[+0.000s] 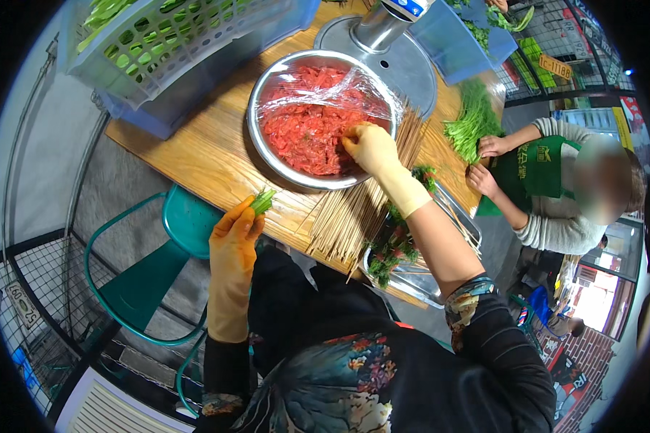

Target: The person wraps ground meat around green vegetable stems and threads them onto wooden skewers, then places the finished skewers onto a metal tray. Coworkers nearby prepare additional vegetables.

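My left hand (235, 238), in a stained rubber glove, pinches a small bundle of green herb stems (262, 202) just off the table's front edge. My right hand (369, 146), gloved in pale yellow rubber, reaches into a steel bowl (255, 127) of red raw sliced meat (309, 138). Its curled fingers touch the meat; whether a piece is between them I cannot tell. Clear plastic wrap (336, 97) covers the bowl's far part. Beside and partly under my right forearm lie many thin wooden skewers (341, 222). A metal tray (430, 295) holds skewers loaded with herbs and meat (392, 257).
Plastic crates (168, 65) with greens stand at the far left of the wooden table (206, 157). Behind the bowl is a round metal base with a post (376, 32). Across the table, a co-worker's hands (487, 162) rest at feathery herbs (471, 113). A green chair (187, 222) stands left.
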A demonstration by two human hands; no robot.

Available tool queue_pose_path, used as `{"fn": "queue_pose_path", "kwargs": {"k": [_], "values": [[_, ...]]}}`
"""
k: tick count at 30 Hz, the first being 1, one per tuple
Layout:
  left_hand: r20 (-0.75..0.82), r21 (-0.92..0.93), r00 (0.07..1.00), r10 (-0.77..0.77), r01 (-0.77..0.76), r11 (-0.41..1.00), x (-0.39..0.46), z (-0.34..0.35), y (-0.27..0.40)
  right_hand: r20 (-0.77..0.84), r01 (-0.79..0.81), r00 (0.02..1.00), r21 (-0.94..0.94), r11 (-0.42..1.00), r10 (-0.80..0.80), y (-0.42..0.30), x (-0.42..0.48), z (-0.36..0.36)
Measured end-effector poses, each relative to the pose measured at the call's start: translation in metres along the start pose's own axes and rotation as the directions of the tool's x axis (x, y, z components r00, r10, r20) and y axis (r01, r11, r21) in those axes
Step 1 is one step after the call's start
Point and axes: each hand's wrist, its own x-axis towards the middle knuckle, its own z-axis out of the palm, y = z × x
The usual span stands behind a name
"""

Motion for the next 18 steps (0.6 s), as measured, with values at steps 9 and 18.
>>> {"fn": "queue_pose_path", "kwargs": {"k": [9,18], "values": [[0.044,-0.014,0.998,-0.044,0.044,0.999,0.007,0.014,0.0,0.387,-0.407,0.911,0.78,0.475,0.144,0.032,0.006,-0.017],[0.382,0.486,0.828,0.409,-0.557,0.674,0.021,0.029,-0.012,0.423,-0.418,0.903,0.905,0.075,-0.076,0.028,-0.004,-0.055]]}}
